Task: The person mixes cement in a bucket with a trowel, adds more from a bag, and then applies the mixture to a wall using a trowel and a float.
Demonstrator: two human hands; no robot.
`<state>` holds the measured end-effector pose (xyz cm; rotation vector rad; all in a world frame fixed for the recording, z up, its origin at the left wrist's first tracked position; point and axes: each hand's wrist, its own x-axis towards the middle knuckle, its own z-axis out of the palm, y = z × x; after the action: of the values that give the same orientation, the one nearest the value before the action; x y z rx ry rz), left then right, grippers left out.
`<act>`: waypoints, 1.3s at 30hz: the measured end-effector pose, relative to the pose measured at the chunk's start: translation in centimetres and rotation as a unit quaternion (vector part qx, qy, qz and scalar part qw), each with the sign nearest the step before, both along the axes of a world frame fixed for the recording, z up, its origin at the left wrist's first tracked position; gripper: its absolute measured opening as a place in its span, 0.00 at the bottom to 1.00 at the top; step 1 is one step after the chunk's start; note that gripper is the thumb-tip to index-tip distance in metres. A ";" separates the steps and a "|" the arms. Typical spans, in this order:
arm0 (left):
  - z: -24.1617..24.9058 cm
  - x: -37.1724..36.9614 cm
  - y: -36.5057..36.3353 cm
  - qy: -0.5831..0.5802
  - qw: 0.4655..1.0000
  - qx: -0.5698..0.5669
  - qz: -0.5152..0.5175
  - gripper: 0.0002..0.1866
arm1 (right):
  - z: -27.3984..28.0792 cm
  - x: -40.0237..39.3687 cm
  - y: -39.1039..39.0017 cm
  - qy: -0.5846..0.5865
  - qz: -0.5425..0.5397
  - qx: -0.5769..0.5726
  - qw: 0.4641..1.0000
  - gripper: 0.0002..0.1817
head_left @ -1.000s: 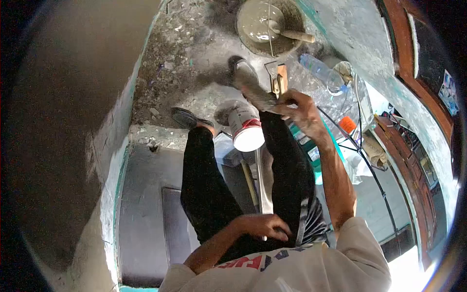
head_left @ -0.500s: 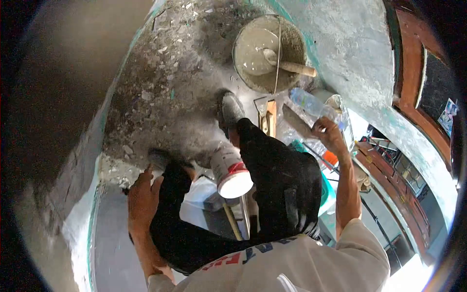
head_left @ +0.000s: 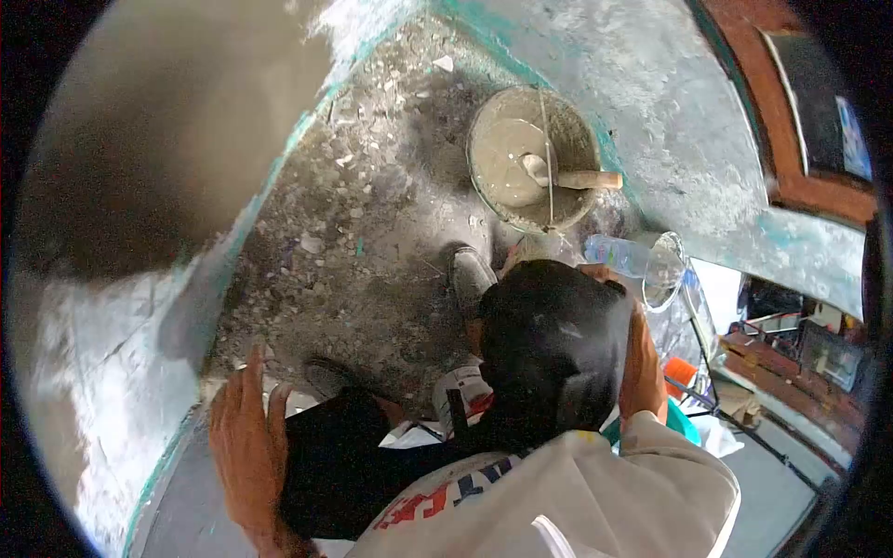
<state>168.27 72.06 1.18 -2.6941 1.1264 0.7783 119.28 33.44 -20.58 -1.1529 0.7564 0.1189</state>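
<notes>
My left hand is raised beside my left knee, fingers stretched out, with nothing in it. Beyond my bent right knee, my right hand reaches down; the knee covers most of its fingers, so what it holds or touches is hidden. A clear plastic bottle lies just past that hand. Farther out stands a bucket of wet grey mix. A tool with a wooden handle rests in it, its handle over the rim and its head coated in mix.
Loose rubble covers the floor. Bare walls rise on both sides, the left one partly coated in brown-grey plaster. A white and red pail stands between my legs. A pale round container is beside the bottle.
My left hand has opened and come up from beside my left shoe. My right hand has gone down behind my knee, which now hides the flat tools there. The whole view has shifted.
</notes>
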 end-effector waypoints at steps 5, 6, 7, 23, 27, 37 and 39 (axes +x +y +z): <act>1.5 -0.8 -0.1 0.049 0.995 -0.085 0.010 0.27 | 4.0 -3.0 2.7 -0.028 -0.152 -0.179 0.972 0.24; 1.3 -0.7 -0.7 0.043 0.995 -0.086 -0.012 0.27 | 6.8 -1.4 2.3 0.043 -0.120 -0.126 0.984 0.22; 1.4 -1.0 -1.7 0.023 0.995 -0.093 -0.022 0.27 | 8.8 -0.5 2.8 0.115 -0.088 -0.065 0.987 0.19; -19.5 -6.0 -31.0 -0.048 0.879 -0.200 -0.431 0.35 | 5.6 -3.8 8.9 -0.133 -0.432 0.116 0.884 0.03; -19.0 -7.1 -27.0 -0.021 0.909 -0.259 -0.326 0.37 | 3.3 -3.8 9.3 -0.198 -0.444 0.192 0.853 0.12; -8.3 -11.8 -29.4 0.630 0.759 -0.166 0.004 0.29 | 7.6 6.8 0.9 -0.214 -0.301 0.104 0.923 0.17; -8.3 -11.1 -29.3 0.588 0.769 -0.248 0.040 0.25 | 7.7 7.8 0.9 -0.260 -0.290 0.118 0.914 0.19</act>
<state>157.13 42.76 -7.09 -2.4447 1.5187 2.7384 127.07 34.32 -12.86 -0.6439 0.5561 -0.5643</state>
